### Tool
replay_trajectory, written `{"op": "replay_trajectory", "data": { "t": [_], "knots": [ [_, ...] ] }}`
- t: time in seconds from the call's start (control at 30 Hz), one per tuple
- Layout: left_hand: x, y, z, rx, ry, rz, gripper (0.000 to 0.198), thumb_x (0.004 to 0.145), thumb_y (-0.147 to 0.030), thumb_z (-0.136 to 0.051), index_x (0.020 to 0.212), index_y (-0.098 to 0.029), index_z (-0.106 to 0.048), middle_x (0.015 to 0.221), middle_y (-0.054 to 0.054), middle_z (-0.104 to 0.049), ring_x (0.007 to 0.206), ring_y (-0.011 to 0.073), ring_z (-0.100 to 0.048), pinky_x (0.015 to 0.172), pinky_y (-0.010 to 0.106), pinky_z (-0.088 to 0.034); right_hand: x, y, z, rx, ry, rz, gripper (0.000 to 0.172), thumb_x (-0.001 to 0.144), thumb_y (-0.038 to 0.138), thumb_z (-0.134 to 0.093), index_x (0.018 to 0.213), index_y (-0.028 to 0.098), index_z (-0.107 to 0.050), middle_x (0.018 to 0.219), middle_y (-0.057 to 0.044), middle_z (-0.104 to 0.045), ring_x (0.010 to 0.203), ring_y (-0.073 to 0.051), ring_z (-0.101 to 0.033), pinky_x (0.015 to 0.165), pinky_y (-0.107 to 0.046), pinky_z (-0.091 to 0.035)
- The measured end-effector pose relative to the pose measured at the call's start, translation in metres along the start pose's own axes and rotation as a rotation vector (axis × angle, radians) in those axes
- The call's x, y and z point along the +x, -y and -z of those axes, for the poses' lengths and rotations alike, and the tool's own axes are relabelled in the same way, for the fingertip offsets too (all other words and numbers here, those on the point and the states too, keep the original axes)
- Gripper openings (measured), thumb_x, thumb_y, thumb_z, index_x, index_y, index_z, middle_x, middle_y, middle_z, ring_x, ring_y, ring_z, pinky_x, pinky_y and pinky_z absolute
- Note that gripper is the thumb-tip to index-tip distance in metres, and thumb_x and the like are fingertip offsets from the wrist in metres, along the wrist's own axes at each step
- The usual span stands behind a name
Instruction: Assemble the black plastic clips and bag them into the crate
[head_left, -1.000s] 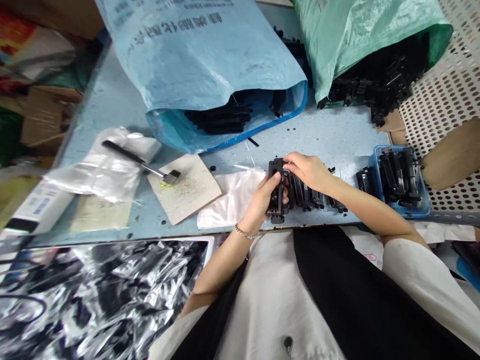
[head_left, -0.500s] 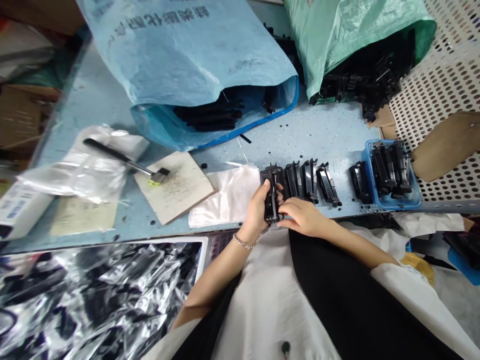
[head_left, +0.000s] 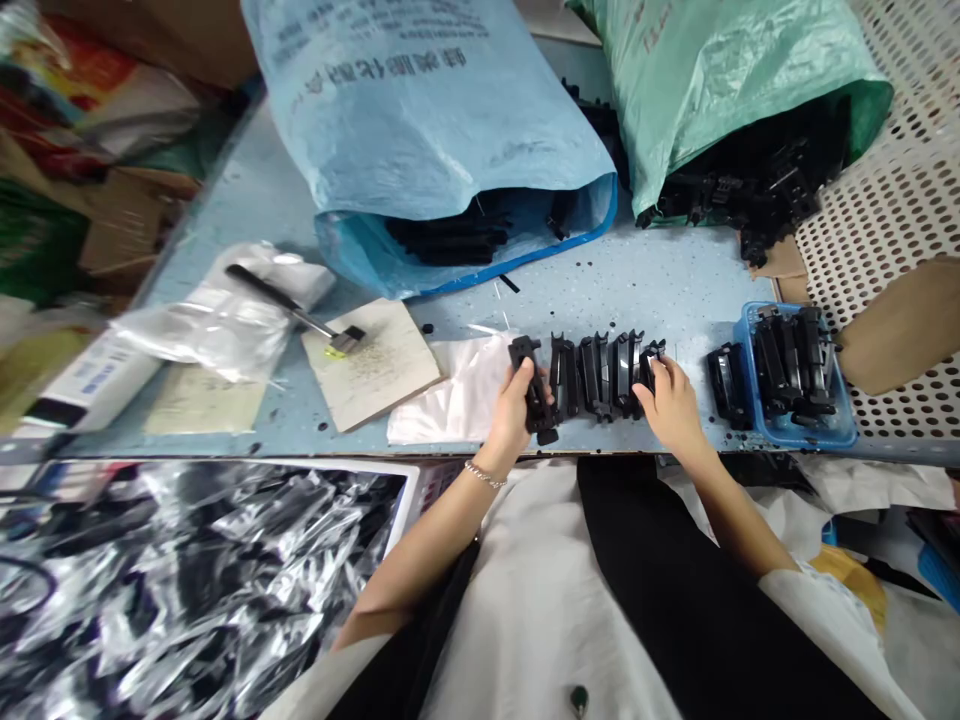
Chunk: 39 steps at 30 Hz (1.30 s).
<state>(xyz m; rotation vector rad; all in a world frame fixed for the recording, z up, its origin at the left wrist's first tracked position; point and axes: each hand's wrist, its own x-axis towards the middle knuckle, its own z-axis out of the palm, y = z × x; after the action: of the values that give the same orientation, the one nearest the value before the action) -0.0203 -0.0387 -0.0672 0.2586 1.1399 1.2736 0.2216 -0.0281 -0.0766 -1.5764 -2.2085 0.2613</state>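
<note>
My left hand is closed around a long black plastic part, with the thumb laid along its top. Just right of it, several similar black parts stand side by side in a row near the table's front edge. My right hand is at the right end of this row. Its thumb and fingers close around the last black part, which they partly hide. To the left of my left hand lie flat white plastic bags.
Another black part sits beside a blue basket of such parts. Behind are a blue sack and a green sack. At left, a black-handled tool rests on a board. Bagged parts fill a box below.
My right hand has left the part in my left hand and moved right to the row's end. The left hand still holds its part, now tilted. The camera view has shifted slightly.
</note>
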Motion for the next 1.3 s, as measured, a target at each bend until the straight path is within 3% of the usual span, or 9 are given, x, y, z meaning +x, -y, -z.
{"op": "replay_trajectory", "data": {
  "t": [0.2,0.33,0.47,0.57,0.67,0.73,0.87,1.07,1.3],
  "knots": [
    [0.031,0.004,-0.001,-0.020,0.090,0.134,0.041,0.096,-0.054,-0.052,0.096,-0.014,-0.064,0.063,0.002,-0.063,0.051,0.0131,-0.060,0.046,0.022,-0.046,0.034,-0.024,-0.003,-0.099,0.039,-0.025,0.051,0.102,0.038,-0.048,0.145,0.010,-0.050,0.143,-0.026,-0.053,0.143,-0.044,-0.040,0.112,-0.069,-0.039],
    [0.008,-0.012,0.021,0.094,0.498,0.428,0.049,0.096,-0.053,-0.049,0.107,-0.009,-0.067,0.071,0.009,-0.070,0.057,0.0191,-0.067,0.050,0.027,-0.052,0.045,0.020,0.022,-0.027,0.140,0.415,0.053,0.100,0.030,-0.056,0.151,0.019,-0.045,0.152,-0.019,-0.049,0.149,-0.038,-0.038,0.117,-0.061,-0.040],
    [-0.023,-0.025,0.039,0.288,0.840,0.729,0.065,0.093,-0.065,-0.042,0.098,-0.008,-0.072,0.075,0.016,-0.073,0.064,0.0247,-0.070,0.059,0.034,-0.056,0.039,0.055,0.030,0.096,0.396,0.787,0.042,0.102,0.019,-0.049,0.144,0.020,-0.053,0.136,-0.015,-0.064,0.124,-0.029,-0.065,0.103,-0.048,-0.056],
    [-0.025,-0.031,0.047,0.501,0.653,0.344,0.067,0.095,-0.067,-0.036,0.099,-0.012,-0.074,0.092,0.016,-0.075,0.080,0.0284,-0.072,0.074,0.042,-0.058,0.037,0.054,0.025,0.191,0.462,0.634,0.032,0.100,0.029,-0.057,0.130,0.018,-0.063,0.120,-0.015,-0.072,0.105,-0.029,-0.073,0.091,-0.044,-0.060],
    [-0.006,-0.027,0.054,0.967,0.090,-0.328,0.047,0.094,-0.056,-0.052,0.099,-0.014,-0.070,0.107,0.017,-0.071,0.103,0.0329,-0.068,0.089,0.045,-0.054,0.038,0.048,0.016,0.439,0.480,0.253,0.040,0.091,0.039,-0.070,0.126,0.020,-0.064,0.116,-0.013,-0.074,0.102,-0.029,-0.073,0.085,-0.042,-0.061],
    [0.011,-0.022,0.060,1.284,-0.149,-0.541,0.031,0.092,-0.045,-0.060,0.094,-0.014,-0.068,0.110,0.019,-0.068,0.110,0.0353,-0.064,0.091,0.046,-0.053,0.038,0.050,0.008,0.713,0.492,-0.033,0.044,0.087,0.043,-0.073,0.124,0.021,-0.064,0.115,-0.011,-0.075,0.098,-0.027,-0.074,0.082,-0.041,-0.061],
    [0.035,-0.024,0.077,1.384,-0.037,-0.533,0.021,0.093,-0.023,-0.055,0.077,-0.018,-0.067,0.095,0.012,-0.069,0.095,0.0261,-0.067,0.086,0.038,-0.053,0.034,0.065,-0.008,1.232,0.495,-0.392,0.043,0.077,0.047,-0.081,0.109,0.022,-0.068,0.107,-0.008,-0.078,0.091,-0.025,-0.076,0.082,-0.039,-0.059],
    [0.038,-0.040,0.094,1.060,0.058,-0.559,0.020,0.081,-0.027,-0.068,0.062,-0.021,-0.065,0.079,0.005,-0.068,0.091,0.0220,-0.064,0.085,0.035,-0.052,0.052,0.093,-0.033,1.705,0.506,-0.542,0.040,0.075,0.053,-0.082,0.096,0.021,-0.073,0.097,-0.006,-0.079,0.097,-0.026,-0.075,0.083,-0.037,-0.059],
    [0.021,-0.042,0.096,0.967,-0.041,-0.567,0.007,0.081,-0.024,-0.065,0.081,-0.018,-0.069,0.092,0.006,-0.074,0.079,0.0182,-0.068,0.072,0.030,-0.056,0.088,0.124,-0.078,1.682,0.373,-0.623,0.037,0.069,0.049,-0.084,0.086,0.021,-0.068,0.083,-0.003,-0.076,0.095,-0.023,-0.073,0.090,-0.036,-0.057]
  ]
}}
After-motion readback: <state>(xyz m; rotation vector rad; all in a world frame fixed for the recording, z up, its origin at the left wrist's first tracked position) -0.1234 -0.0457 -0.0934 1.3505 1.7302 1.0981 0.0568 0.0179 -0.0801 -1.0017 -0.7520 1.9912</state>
